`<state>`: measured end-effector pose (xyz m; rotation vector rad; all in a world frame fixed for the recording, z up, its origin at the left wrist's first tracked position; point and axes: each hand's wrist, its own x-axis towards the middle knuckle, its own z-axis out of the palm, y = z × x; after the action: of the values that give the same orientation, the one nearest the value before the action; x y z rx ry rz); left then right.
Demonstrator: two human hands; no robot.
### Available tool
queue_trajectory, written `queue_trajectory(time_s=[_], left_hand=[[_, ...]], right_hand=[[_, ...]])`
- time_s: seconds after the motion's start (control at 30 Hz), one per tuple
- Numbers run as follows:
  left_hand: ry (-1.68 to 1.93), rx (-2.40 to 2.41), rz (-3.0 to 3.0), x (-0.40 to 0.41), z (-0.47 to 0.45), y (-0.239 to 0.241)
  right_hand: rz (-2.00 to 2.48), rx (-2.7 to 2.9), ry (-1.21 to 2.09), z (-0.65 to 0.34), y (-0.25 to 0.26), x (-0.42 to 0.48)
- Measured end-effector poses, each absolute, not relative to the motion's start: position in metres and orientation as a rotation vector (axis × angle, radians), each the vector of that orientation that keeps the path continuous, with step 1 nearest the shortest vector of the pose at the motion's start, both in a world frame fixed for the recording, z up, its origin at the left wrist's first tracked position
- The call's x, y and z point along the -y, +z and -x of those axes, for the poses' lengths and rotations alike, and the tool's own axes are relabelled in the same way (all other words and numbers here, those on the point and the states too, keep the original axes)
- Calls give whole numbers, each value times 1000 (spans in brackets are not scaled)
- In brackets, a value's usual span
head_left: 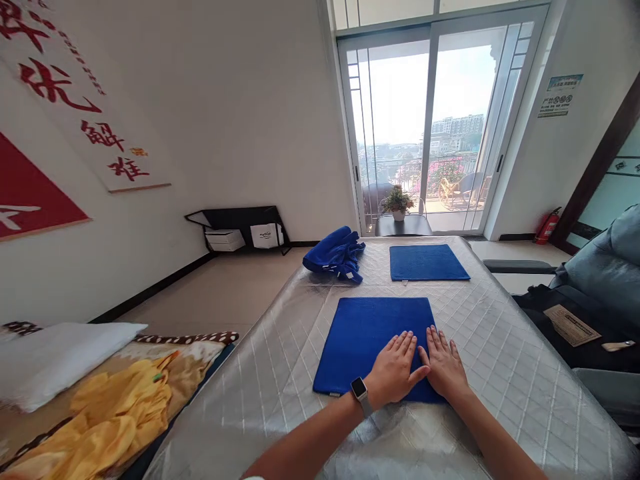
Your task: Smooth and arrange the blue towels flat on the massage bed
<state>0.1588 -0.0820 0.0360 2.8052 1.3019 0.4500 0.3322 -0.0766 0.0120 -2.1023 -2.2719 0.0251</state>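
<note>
Cloth [370, 337], blue and rectangular, lies on silver quilted sheeting [275, 377], probably pressed smooth by the flat, outstretched left hand [396, 369] and right hand [445, 367].

One head-worn camera gives the whole view, looking from above the near end of the surface [280, 360], forward and down along its length. The person's forearms enter from the bottom edge, close to the lens, with the left fingers [401, 345] and right fingers [439, 343] right of center over the near blue cloth [373, 337]. The wide field faces the sliding glass door [429, 120] well beyond, taking in a wall banner [75, 100] at left and an armchair [607, 253] at right.
</note>
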Motion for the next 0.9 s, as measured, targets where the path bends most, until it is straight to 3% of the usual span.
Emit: queue_trajectory(time_s=[0.27, 0.67, 0.9], left_hand=[[427, -1331, -2677, 66, -191, 25], [335, -1950, -2460, 70, -27, 8], [444, -2054, -2402, 77, 4, -6]], right_hand=[[2073, 2283, 43, -334, 11, 77], [2097, 2212, 58, -333, 2, 70], [2096, 2227, 20, -334, 0, 70]])
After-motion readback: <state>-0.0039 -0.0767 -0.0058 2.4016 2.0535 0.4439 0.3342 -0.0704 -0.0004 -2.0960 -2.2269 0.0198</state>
